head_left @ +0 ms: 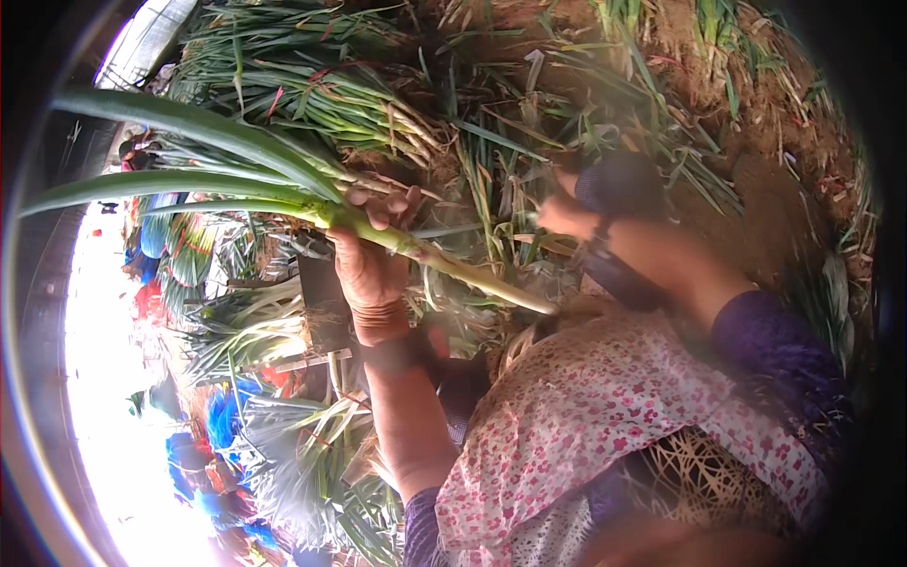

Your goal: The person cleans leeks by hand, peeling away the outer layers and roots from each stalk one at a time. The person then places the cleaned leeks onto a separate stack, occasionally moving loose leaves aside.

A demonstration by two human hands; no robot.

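My left hand (pixel 367 269) is closed round the stalk of one thick green onion (pixel 444 263). Its long green leaves (pixel 156 180) spread to the left, and the pale root end slants down to the right, over my lap. To the right of the stalk and apart from it is my right hand (pixel 567 214), blurred and partly hidden, with its fingers curled in. Whatever those fingers hold, if anything, cannot be made out. A dark band with a rounded black device (pixel 619 184) sits at my right wrist, and another dark band (pixel 389 352) circles the left.
Tied bundles of green onions (pixel 312 90) lie at the far left. More bundles (pixel 250 326) and blue wrapping (pixel 227 416) are at the left. Loose leaves (pixel 510 175) litter the brown soil (pixel 765 203). A flowered cloth (pixel 576 397) covers my lap, near woven wicker (pixel 713 472).
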